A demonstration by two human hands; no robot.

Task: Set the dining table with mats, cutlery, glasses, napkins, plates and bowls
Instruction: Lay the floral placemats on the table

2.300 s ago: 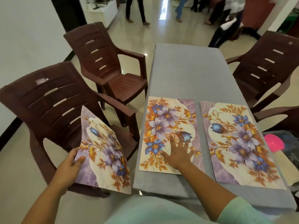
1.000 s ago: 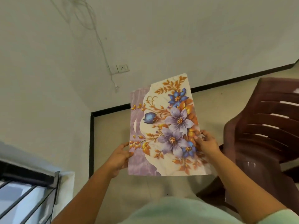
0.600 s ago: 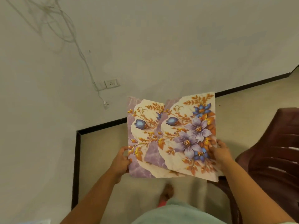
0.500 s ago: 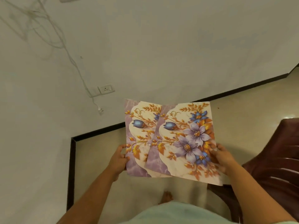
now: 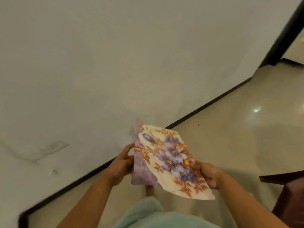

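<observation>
Mats (image 5: 166,160) with a floral print were held up in the air over the floor (image 5: 230,137), gripped from both sides. On the left, a wall socket (image 5: 56,146) was seen, blurred. Next, the left hand (image 5: 122,163) was curled around the mats' left edge. Whether one mat or two overlapped couldn't be counted, too blurry. The right hand (image 5: 208,174) was pinched on the right edge. One brown chair (image 5: 289,195) was cut off far right.

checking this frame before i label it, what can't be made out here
Head view only:
- Table: out of frame, the camera faces wall and floor.
- Mats: motion-blurred, the count is unclear.
- Left hand: its fingertips are hidden behind the mats.
- Chair: cut off by the right edge.
</observation>
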